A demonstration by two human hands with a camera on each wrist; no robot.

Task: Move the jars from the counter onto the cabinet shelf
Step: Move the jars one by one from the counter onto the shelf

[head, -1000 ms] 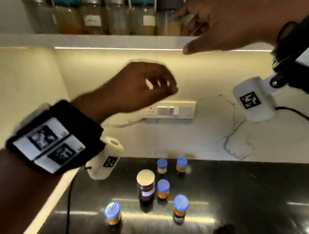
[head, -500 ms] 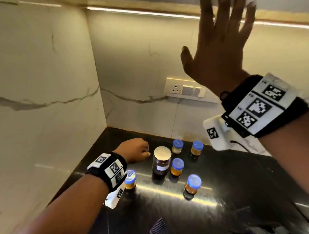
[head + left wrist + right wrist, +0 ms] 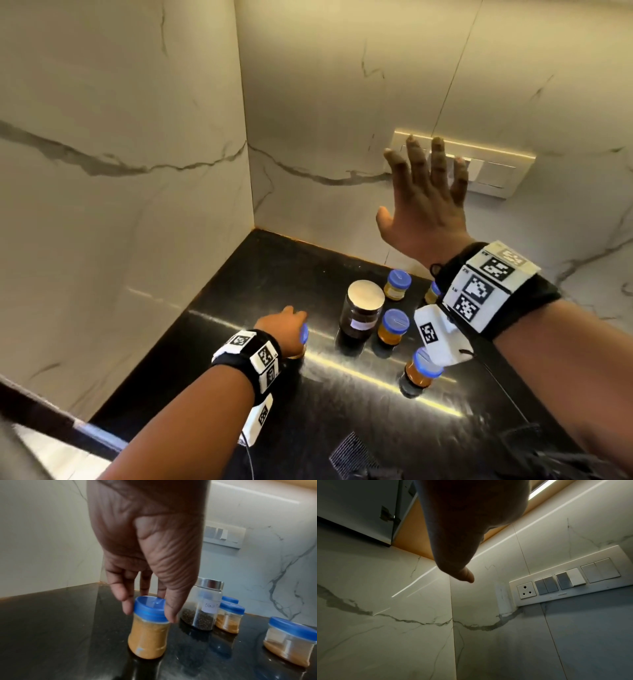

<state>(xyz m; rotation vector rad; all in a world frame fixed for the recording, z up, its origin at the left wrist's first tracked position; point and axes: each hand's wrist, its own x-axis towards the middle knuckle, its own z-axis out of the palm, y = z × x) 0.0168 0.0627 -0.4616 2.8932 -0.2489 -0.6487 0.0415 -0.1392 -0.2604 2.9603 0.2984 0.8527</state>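
My left hand reaches down over a small blue-lidded jar of orange powder on the black counter; its fingertips pinch the blue lid from both sides. To the right stand a taller steel-lidded jar of dark seeds and several more blue-lidded jars, one at the front. My right hand hangs open in the air above the jars, fingers spread, holding nothing. The cabinet shelf is out of the head view.
White marble walls meet in a corner behind the counter. A switch panel with a socket sits on the back wall behind my right hand. The cabinet underside with a light strip shows above in the right wrist view.
My left hand dropped from near the shelf to the counter and closed its fingers on the leftmost blue-lidded jar. My right hand came down from the shelf, open.
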